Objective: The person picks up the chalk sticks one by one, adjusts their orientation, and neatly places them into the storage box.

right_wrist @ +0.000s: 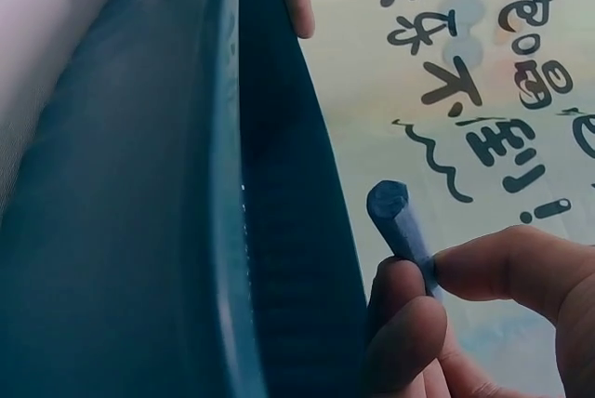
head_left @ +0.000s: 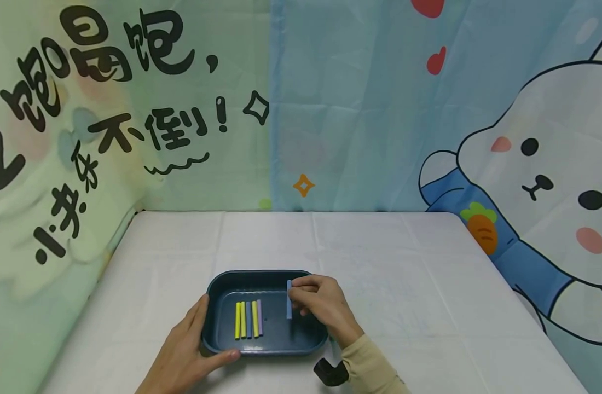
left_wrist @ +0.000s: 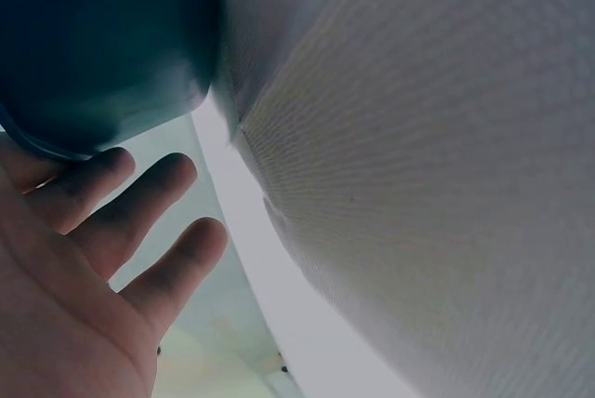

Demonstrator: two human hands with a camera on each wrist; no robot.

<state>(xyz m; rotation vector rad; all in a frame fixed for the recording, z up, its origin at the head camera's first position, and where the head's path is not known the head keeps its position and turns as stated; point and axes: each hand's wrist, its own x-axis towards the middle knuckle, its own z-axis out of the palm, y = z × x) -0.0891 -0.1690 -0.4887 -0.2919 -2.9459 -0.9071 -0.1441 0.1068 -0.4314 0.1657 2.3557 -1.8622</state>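
A dark blue tray (head_left: 281,336) stands on the white-covered table. My left hand (head_left: 185,342) rests against its left end, the fingers extended along the side and the thumb at the near rim. Seen from the left wrist, those fingers are spread and mostly straight beside the tray wall. Over the tray's right part, my right hand (head_left: 323,303) pinches a blue chalk stick (head_left: 289,311) between thumb and fingers. The right wrist view shows the end of that chalk stick (right_wrist: 390,205) pointing up past the fingertips. Several chalk sticks (head_left: 249,320), yellow, blue and purple, lie side by side in the tray's left half.
White cloth (head_left: 404,306) covers the table around the tray. A black curved piece (head_left: 331,373) sits by the right wrist. Behind the table hangs a printed curtain (head_left: 345,109) with lettering and a cartoon animal.
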